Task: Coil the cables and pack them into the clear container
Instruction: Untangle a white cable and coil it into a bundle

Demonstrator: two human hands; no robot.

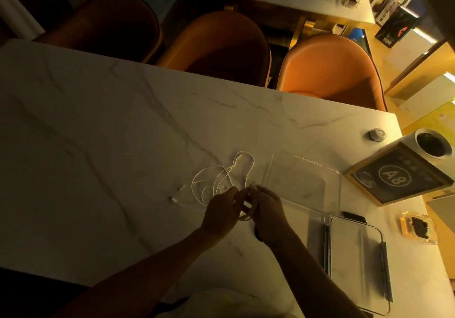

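Note:
White cables [222,175] lie in loose loops on the marble table [98,133], just left of the clear container [320,167], which holds nothing I can make out. My left hand [221,209] and my right hand [267,209] meet at the near edge of the loops. Both pinch a small coil of white cable [247,210] between them. The right hand's fingers hide part of that coil. Two loose plug ends [175,198] rest on the table to the left.
The container's clear lid [357,256] lies at the near right. A framed sign marked A8 [398,177], a white cup [433,143], a small hexagonal object [376,134] and an amber tray [418,229] stand at the right. Orange chairs [332,71] line the far edge.

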